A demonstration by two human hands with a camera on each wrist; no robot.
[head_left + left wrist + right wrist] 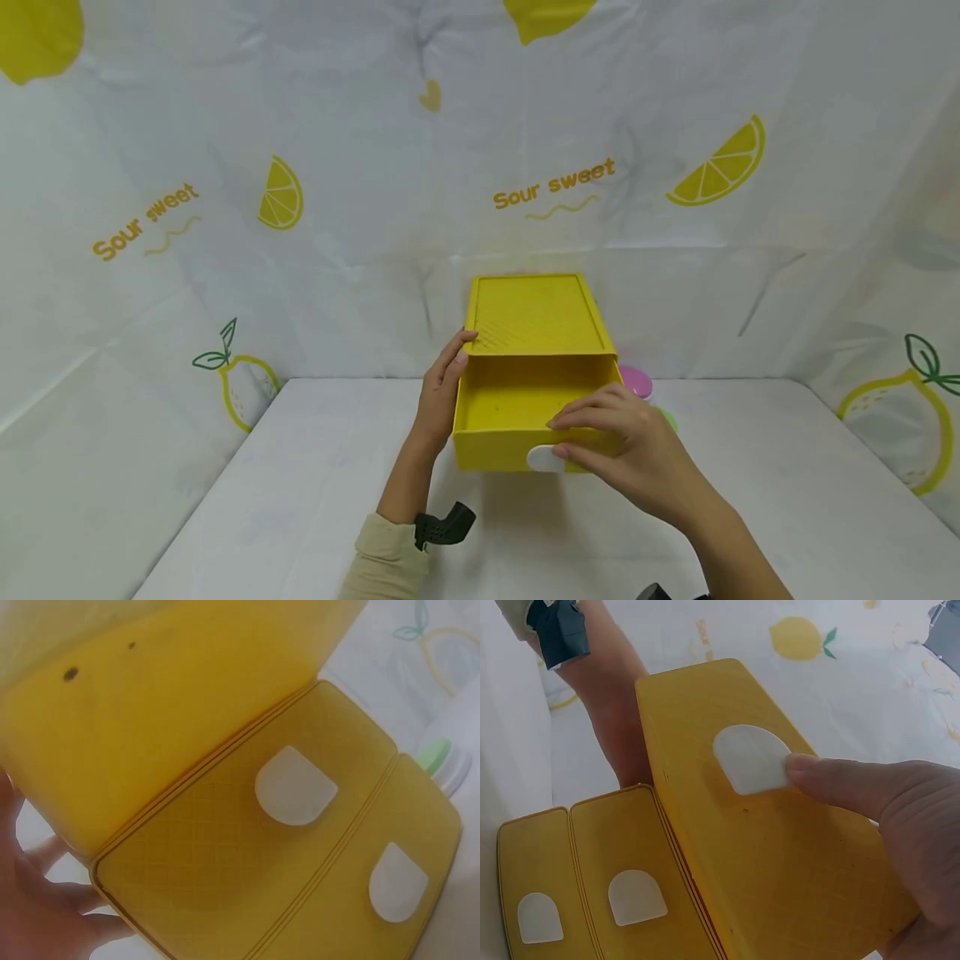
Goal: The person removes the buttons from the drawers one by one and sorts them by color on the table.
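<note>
A yellow drawer unit (536,312) stands in the middle of the head view, its top drawer (491,450) pulled out and showing a bare inside. The right hand (637,446) pinches the drawer's front panel, thumb on the front at the white rounded handle (750,759) and fingers over the upper edge. Against the unit's left side rests the left hand (441,396), fingertips reaching the top edge. Two lower drawers, each with a white handle (296,786), sit closed beneath in the left wrist view. Some left-hand fingers are hidden.
Behind the unit's right side, a pink round object (636,382) and a light green one (669,419) are partly hidden. The unit stands on a white-covered table (247,500), close to a lemon-printed cloth backdrop (360,208).
</note>
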